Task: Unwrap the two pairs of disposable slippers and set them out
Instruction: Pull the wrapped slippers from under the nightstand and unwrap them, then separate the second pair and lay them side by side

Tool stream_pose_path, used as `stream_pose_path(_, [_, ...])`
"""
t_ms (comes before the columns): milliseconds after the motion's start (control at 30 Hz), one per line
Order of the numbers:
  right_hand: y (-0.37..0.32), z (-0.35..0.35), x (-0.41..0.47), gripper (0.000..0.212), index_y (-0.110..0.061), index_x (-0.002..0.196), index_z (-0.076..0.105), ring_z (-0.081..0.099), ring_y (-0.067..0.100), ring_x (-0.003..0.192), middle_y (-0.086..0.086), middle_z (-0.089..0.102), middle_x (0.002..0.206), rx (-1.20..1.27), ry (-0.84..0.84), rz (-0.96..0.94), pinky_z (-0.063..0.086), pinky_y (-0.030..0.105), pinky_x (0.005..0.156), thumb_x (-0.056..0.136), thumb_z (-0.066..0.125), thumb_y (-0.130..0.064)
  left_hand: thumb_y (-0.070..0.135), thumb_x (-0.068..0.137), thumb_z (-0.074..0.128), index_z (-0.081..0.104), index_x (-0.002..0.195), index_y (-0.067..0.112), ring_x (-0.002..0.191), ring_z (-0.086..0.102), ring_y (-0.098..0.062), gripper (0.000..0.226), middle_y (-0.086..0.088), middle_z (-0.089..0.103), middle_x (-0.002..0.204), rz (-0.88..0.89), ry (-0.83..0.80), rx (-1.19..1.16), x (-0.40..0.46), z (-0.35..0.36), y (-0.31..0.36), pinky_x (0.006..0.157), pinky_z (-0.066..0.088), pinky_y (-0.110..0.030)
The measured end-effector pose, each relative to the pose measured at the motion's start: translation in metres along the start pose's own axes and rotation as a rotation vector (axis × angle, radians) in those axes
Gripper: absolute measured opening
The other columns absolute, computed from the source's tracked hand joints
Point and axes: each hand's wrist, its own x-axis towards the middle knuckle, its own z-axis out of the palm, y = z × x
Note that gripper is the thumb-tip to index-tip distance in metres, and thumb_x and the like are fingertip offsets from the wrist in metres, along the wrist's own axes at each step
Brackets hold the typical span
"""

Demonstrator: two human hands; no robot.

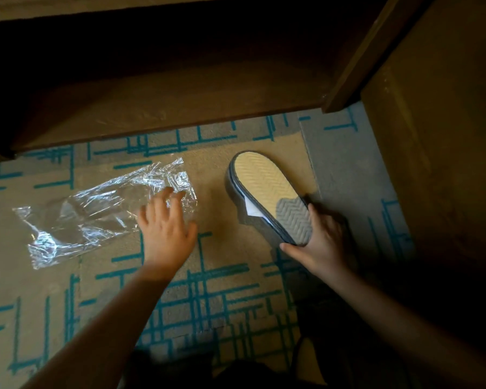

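Right hand [319, 237] gripping heel of grey herringbone-soled slipper pair [267, 192], left hand [166, 223] fingers spread on crinkled clear plastic wrapper [96, 211], teal-lined beige carpet [222, 290].

Patterned carpet [54, 304] (teal lines), dark wooden furniture [166, 108] behind

Grey slippers [267, 197] stacked sole-up, tilted; empty clear wrapper [96, 211] lies flat alongside

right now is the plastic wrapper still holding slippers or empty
Empty: the plastic wrapper lies flat on the carpet, see-through; the slippers are outside it.
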Motion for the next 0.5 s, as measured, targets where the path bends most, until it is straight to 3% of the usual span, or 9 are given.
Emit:
stream_pose_path(67, [-0.001,0.002,0.001,0.109,-0.021,0.146,0.016,0.024,0.028,0.131,0.013,0.031,0.143,0.004,0.001,0.007,0.027,0.041,0.105,0.060,0.077,-0.050,0.035,0.085,0.049,0.023,0.143,0.015,0.142,0.018,-0.029,0.067,-0.013,0.021,0.154,0.081,-0.125,-0.073,-0.017,0.007,0.020,0.116,0.010,-0.053])
stream_pose_path(100, [-0.001,0.002,0.000,0.110,-0.021,0.146,0.016,0.024,0.028,0.131,0.013,0.031,0.143,0.014,0.004,0.010,0.027,0.041,0.105,0.060,0.078,-0.049,0.033,0.087,0.051,0.016,0.146,0.019,0.144,0.012,-0.022,0.070,-0.006,0.014,0.156,0.070,-0.181,-0.222,-0.027,0.009,0.033,0.118,0.010,-0.046])
stream_pose_path(200, [-0.008,0.002,-0.003,0.111,-0.023,0.146,0.015,0.022,0.027,0.133,0.011,0.031,0.144,0.134,-0.017,0.030,0.025,0.042,0.108,0.059,0.080,-0.045,0.026,0.091,0.050,0.028,0.142,0.022,0.132,0.037,-0.012,0.056,0.001,0.040,0.145,-0.249,-0.417,-0.967,-0.051,0.010,0.078,0.105,0.033,-0.028])
stream_pose_path(267, [-0.016,0.003,-0.008,0.108,-0.024,0.145,0.020,0.025,0.026,0.133,0.009,0.034,0.142,0.250,-0.013,0.003,0.026,0.041,0.108,0.058,0.082,-0.040,0.020,0.093,0.047,0.043,0.134,0.018,0.119,0.052,-0.009,0.041,-0.001,0.053,0.131,-0.459,-0.542,-1.297,-0.055,0.008,0.103,0.096,0.044,-0.023])
stream_pose_path(333, [-0.024,0.007,-0.014,0.097,-0.026,0.139,0.030,0.033,0.025,0.129,0.009,0.040,0.136,0.365,-0.014,-0.008,0.032,0.041,0.108,0.058,0.081,-0.035,0.015,0.094,0.045,0.059,0.106,0.018,0.093,0.063,-0.006,0.019,-0.002,0.063,0.106,-0.539,-0.601,-1.450,-0.053,0.007,0.116,0.076,0.051,-0.017])
stream_pose_path(367, [-0.026,0.008,-0.016,0.089,-0.028,0.135,0.034,0.036,0.025,0.127,0.009,0.041,0.133,0.426,-0.041,0.001,0.035,0.043,0.106,0.059,0.080,-0.033,0.014,0.094,0.045,0.060,0.093,0.018,0.086,0.063,-0.010,0.015,-0.005,0.063,0.095,-0.568,-0.602,-1.492,-0.052,0.004,0.120,0.073,0.051,-0.020])
stream_pose_path(433, [-0.030,0.008,-0.018,0.077,-0.030,0.128,0.038,0.040,0.022,0.123,0.007,0.042,0.131,0.520,-0.153,0.039,0.039,0.044,0.103,0.062,0.078,-0.033,0.012,0.094,0.045,0.056,0.089,0.012,0.086,0.058,-0.023,0.012,-0.013,0.058,0.090,-0.633,-0.584,-1.523,-0.049,0.002,0.122,0.079,0.050,-0.034])
stream_pose_path(500, [-0.030,0.006,-0.016,0.067,-0.030,0.126,0.042,0.046,0.018,0.117,0.004,0.045,0.128,0.552,-0.271,0.053,0.043,0.041,0.098,0.069,0.075,-0.036,0.012,0.094,0.043,0.055,0.094,0.010,0.089,0.057,-0.027,0.012,-0.017,0.057,0.093,-0.666,-0.563,-1.516,-0.046,0.001,0.119,0.081,0.049,-0.038])
